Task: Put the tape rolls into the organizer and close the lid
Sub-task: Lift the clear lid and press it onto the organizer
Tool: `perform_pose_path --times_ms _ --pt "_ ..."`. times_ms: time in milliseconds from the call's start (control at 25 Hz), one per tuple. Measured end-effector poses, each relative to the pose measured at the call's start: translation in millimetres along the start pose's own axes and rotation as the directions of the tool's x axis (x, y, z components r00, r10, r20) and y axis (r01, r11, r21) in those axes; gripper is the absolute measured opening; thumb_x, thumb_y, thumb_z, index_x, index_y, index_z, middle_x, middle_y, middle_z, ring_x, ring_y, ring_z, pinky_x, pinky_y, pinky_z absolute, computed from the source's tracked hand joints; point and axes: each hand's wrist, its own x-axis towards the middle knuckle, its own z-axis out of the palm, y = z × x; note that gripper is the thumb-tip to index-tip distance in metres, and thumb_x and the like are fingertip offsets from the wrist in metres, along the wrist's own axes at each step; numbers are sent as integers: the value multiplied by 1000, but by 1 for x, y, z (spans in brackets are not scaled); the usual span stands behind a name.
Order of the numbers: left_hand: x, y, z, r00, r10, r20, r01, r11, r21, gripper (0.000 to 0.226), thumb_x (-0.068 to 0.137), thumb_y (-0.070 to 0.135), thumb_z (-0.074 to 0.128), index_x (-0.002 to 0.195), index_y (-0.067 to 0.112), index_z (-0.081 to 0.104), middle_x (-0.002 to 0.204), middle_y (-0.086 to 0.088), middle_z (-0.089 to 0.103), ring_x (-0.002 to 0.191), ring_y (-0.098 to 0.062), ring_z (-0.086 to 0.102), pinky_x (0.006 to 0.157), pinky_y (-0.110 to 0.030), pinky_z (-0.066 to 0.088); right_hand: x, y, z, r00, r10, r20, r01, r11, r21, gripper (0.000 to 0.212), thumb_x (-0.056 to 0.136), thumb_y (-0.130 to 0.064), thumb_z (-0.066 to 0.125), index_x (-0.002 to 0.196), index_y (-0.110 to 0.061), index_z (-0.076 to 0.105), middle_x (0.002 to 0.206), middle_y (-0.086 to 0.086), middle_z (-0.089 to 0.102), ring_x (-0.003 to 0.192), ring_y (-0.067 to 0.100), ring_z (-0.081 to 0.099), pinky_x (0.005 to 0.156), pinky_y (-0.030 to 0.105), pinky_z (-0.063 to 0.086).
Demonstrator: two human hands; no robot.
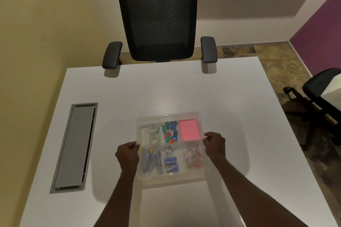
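Tape rolls (154, 134), two clear ones, sit one behind the other in the organizer's far-left compartment, at about 10 o'clock from its centre. Over them a clear lid (171, 116) lies across the clear organizer (173, 180), which rests on the white table (166, 90) just ahead of the person. At 12 o'clock inside are green and blue sharpeners (169, 131); at 2 o'clock, a pink notepad (188, 130); at 4 o'clock, coloured paper clips (194, 156); at 6 o'clock, blue staple boxes (171, 164); at 8 o'clock, pens (151, 160).

At 9 o'clock, the left hand (127, 156) pinches the lid's left edge, fingers curled closed on it. At 3 o'clock, the right hand (215, 144) grips the right edge likewise.

Farther out, a grey cable hatch (75, 145) lies at 9 o'clock, and a black mesh chair (156, 14) stands at 12 o'clock beyond the table.
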Motion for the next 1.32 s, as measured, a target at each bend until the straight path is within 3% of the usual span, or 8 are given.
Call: perform_pose_path --times_ms 160,320,480,640,760,880,1080,1320 --pt "0 -3 0 1000 -2 2 2 1000 -1 28 90 4 80 115 -6 78 113 -26 79 111 -38 76 108 -49 56 -2 5 2 999 -34 -12 35 999 21 28 90 1 68 117 2 72 112 21 73 103 31 70 95 35 54" --pt "-1 0 -3 1000 -5 16 5 999 35 30 90 2 79 119 -7 76 116 -26 78 114 -40 74 108 -47 56 -1 6 3 1000 -24 -3 24 999 23 26 90 0 68 116 1 71 107 20 74 98 31 71 83 26 49" --pt "-21 9 9 964 267 21 -262 925 274 56 91 14 81 142 1 62 141 -22 65 132 -39 60 110 -50 51 -2 4 2 999 -38 26 39 998 -57 34 93 -14 69 125 -5 64 115 13 70 104 30 68 83 32 51" --pt "-51 22 49 858 422 294 -508 786 354 79 93 35 79 161 21 42 170 -7 37 158 -27 35 128 -42 35 6 -5 3 984 -176 37 180 965 -189 43 98 -15 59 140 -6 53 140 11 57 130 28 53 105 39 45" --pt "-67 26 82 786 395 476 -602 663 445 95 93 49 75 169 27 23 179 -6 12 167 -27 8 136 -45 15 24 -23 5 944 -299 140 328 894 -306 56 99 -6 52 153 -5 36 158 13 40 146 27 39 119 37 33" --pt "-74 25 97 786 314 532 -595 617 514 104 94 55 71 170 31 4 180 -6 -3 168 -28 -7 136 -48 5 42 -36 10 889 -370 270 457 756 -468 69 99 -6 50 160 -9 17 168 9 19 154 22 23 126 37 23" --pt "-79 25 99 804 275 526 -570 607 554 105 96 54 68 170 31 -3 180 -6 -9 167 -29 -12 136 -48 1 57 -41 23 884 -305 353 464 657 -594 68 102 -8 43 161 -12 9 170 5 9 157 21 12 127 46 12" --pt "-81 30 100 812 250 527 -555 609 567 105 97 55 67 170 31 -4 180 -5 -9 167 -30 -12 135 -50 -1 71 -43 31 878 -288 382 477 590 -652 68 101 -7 44 160 -8 12 169 10 14 156 22 17 127 46 8"
